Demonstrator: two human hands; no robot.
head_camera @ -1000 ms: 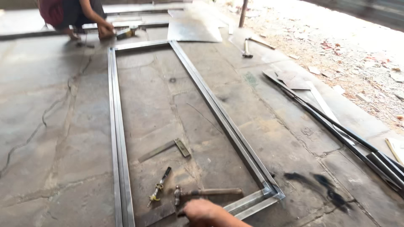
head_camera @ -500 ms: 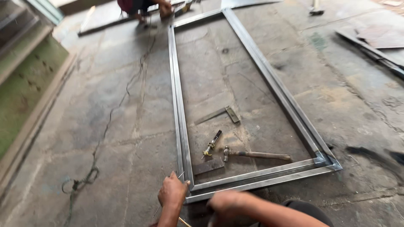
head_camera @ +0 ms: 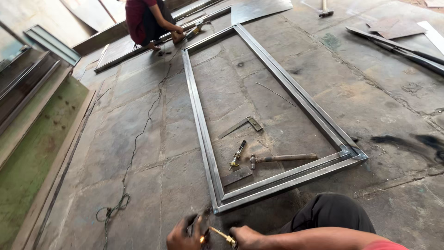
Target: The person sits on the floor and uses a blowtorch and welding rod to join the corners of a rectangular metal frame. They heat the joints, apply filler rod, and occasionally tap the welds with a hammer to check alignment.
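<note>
Left hand [head_camera: 185, 234] curled round small glowing bit at near edge, right hand [head_camera: 245, 237] pinching brass torch tip [head_camera: 221, 234]. Steel frame [head_camera: 199, 120] corner just beyond. Guessing lighting-up step; next needs flame steady on joint.

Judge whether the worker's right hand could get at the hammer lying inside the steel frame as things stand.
Probably yes. The hammer lies on bare floor just past the steel frame's low near rail, with nothing over it. But the right hand is gripping a brass-coloured tool, so it would first need freeing.

Steel frame [head_camera: 277, 180] just ahead
</note>
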